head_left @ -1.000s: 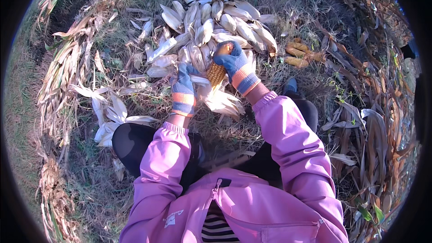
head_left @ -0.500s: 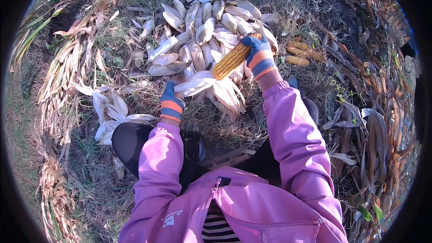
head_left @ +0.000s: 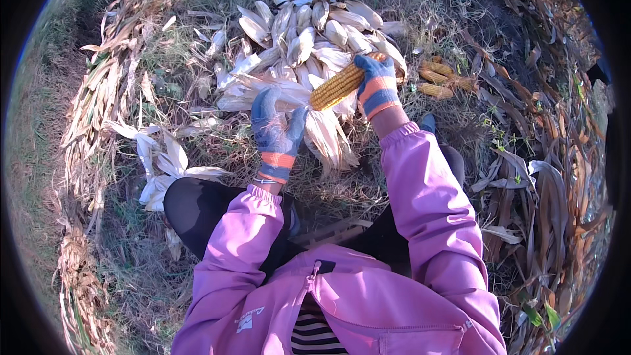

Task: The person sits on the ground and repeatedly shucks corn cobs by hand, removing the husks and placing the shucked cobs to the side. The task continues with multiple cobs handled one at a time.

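A bare yellow ear of corn (head_left: 336,89) slants in front of me, with my right hand (head_left: 376,79), in a blue and orange glove, closed round its upper end. Pale husks (head_left: 330,135) hang below the ear, peeled back from its lower end. In a matching glove, my left hand (head_left: 278,128) is beside these husks with thumb and fingers apart. Some pale husk leaves lie just behind its fingertips; whether they touch is unclear. Beyond both hands lies a heap of ears still in dry husks (head_left: 302,43).
Several husked ears (head_left: 435,79) lie on the dry grass to the right of the heap. Loose husks (head_left: 172,164) are by my left knee (head_left: 190,205). Dry stalks (head_left: 98,112) line the left side, and more dry leaves (head_left: 549,184) cover the right.
My left hand has let go of the husk leaf it pulled to the left, moved right toward the ear and opened. My right hand keeps the ear nearly in place.
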`<state>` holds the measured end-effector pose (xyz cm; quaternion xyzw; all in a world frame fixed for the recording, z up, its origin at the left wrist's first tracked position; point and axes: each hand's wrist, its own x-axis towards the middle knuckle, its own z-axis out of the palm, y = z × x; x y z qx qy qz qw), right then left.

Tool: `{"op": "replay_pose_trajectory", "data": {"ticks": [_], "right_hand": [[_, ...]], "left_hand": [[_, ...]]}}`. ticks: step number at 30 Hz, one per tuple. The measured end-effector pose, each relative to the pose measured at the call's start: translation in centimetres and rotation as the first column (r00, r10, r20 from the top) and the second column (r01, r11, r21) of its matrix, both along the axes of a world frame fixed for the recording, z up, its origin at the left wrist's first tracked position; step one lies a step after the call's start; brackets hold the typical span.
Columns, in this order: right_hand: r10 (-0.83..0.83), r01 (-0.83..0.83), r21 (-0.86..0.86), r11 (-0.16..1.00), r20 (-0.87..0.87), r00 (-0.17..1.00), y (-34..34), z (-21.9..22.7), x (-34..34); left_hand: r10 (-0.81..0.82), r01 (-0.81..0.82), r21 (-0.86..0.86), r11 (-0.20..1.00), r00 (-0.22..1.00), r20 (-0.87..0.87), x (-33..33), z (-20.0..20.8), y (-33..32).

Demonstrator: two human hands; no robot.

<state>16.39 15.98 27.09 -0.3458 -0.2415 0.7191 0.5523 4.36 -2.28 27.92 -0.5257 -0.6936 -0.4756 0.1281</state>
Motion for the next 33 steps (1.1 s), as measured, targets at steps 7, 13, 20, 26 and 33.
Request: {"op": "replay_pose_trajectory", "data": {"ticks": [7, 13, 20, 26, 33], "right_hand": [[0.043, -0.044, -0.032, 0.999, -0.04, 0.998, -1.5, 1.0, -0.4], [0.013, -0.013, -0.007, 1.0, -0.014, 1.0, -1.6, 0.6, -0.1], [0.188, -0.187, -0.031, 0.982, 0.051, 0.981, -0.4, 0.0, 0.7], [0.399, -0.407, 0.007, 0.913, 0.175, 0.9, 0.5, 0.0, 1.0], [0.239, -0.827, 0.179, 0.533, 0.905, 0.35, 1.9, 1.8, 3.0]], "left_hand": [[0.091, -0.268, -0.434, 0.86, 0.918, -0.386, 1.2, -3.2, 2.3], [0.031, -0.162, -0.589, 0.791, 0.974, -0.227, 1.5, -4.1, 3.4], [0.019, 0.081, -0.688, 0.722, 0.99, 0.136, 1.2, -2.1, 2.6], [-0.03, 0.165, -0.624, 0.764, 0.975, 0.221, -2.7, -5.5, 0.8], [-0.133, -0.001, -0.708, 0.706, 0.982, -0.134, -5.3, -2.2, -0.2]]}}
